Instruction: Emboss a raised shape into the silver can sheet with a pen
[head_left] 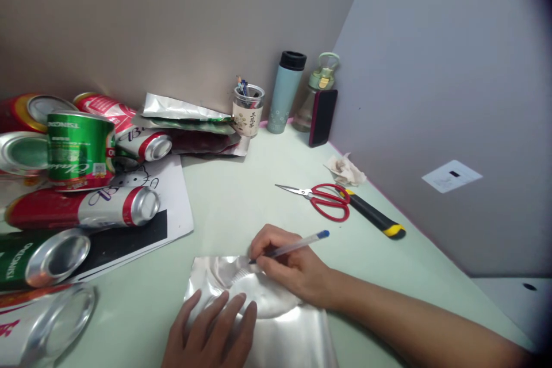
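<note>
A flattened silver metal sheet (284,330) lies on the pale green table near its front edge. A round lid-like disc (269,299) rests on the sheet. My left hand (213,330) presses flat on the sheet and the disc's left edge, fingers spread. My right hand (287,264) grips a blue-capped pen (297,246), its tip touching the sheet at the disc's upper rim.
Several drink cans (81,152) are piled at the left on a white paper. Red scissors (325,200) and a black-yellow utility knife (375,217) lie at the right. A pen cup (247,109), two bottles (284,92), a phone and flattened sheets stand at the back.
</note>
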`<state>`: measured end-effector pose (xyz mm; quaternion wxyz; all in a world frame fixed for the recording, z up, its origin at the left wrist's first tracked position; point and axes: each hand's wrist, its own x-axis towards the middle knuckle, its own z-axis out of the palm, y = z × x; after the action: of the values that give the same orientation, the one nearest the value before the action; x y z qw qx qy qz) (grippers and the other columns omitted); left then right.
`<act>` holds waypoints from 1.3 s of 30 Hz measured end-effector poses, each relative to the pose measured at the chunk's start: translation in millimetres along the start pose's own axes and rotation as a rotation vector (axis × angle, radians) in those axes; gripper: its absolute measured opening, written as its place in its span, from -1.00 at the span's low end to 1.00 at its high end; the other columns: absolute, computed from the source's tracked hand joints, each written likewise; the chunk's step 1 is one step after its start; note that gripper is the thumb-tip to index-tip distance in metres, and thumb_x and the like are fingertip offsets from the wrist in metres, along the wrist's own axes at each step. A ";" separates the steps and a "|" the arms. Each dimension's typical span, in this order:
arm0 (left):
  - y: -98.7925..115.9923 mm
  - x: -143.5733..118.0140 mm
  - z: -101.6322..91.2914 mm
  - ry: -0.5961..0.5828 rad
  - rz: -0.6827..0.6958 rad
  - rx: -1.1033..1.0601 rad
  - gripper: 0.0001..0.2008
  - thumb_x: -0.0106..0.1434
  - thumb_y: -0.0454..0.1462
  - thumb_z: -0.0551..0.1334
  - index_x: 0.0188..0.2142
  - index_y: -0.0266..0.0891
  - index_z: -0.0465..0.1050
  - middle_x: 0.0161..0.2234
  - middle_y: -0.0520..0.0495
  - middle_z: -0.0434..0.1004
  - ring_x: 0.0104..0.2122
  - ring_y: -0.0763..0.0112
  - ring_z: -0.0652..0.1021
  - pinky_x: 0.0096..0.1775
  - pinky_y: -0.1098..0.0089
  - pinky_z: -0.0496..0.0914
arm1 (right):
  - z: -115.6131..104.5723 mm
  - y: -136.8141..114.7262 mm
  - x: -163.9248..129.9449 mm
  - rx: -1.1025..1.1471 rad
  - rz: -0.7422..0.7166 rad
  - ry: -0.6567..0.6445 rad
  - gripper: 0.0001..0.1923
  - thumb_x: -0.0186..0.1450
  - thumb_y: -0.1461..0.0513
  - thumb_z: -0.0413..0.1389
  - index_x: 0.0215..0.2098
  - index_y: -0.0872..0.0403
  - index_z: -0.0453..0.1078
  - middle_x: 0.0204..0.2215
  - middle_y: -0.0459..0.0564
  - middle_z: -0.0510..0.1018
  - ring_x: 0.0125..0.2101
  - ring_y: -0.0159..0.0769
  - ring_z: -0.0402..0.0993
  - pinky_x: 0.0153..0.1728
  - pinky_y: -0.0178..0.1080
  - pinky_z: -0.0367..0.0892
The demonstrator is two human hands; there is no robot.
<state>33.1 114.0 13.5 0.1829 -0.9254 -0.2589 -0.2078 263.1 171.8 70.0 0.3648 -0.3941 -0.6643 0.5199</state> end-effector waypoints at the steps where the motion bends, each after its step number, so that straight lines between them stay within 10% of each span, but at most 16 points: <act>1: -0.3 -0.3 0.6 0.001 -0.001 -0.002 -0.65 0.35 -0.03 0.19 0.01 -0.11 0.55 -0.11 -0.04 0.66 -0.12 0.25 0.53 0.35 -0.03 -0.20 | 0.2 -0.6 -0.5 -0.028 -0.010 -0.006 -0.93 0.28 0.34 0.09 -0.33 0.12 0.42 -0.33 0.02 0.47 -0.32 -0.28 0.39 -0.28 -0.23 0.31; 39: 0.4 -1.4 3.3 0.011 -0.018 -0.034 -0.54 0.28 0.08 0.24 0.01 -0.14 0.54 -0.11 -0.07 0.66 -0.11 0.22 0.52 0.34 0.01 -0.15 | 1.4 5.0 1.9 -0.223 -0.155 -0.135 -0.92 0.38 0.36 0.06 -0.28 0.10 0.35 -0.30 0.02 0.47 -0.29 -0.30 0.40 -0.22 -0.25 0.34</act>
<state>33.1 114.6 9.9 0.1670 -0.9247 -0.2628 -0.2191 261.8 173.7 65.1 0.3126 -0.3438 -0.7692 0.4385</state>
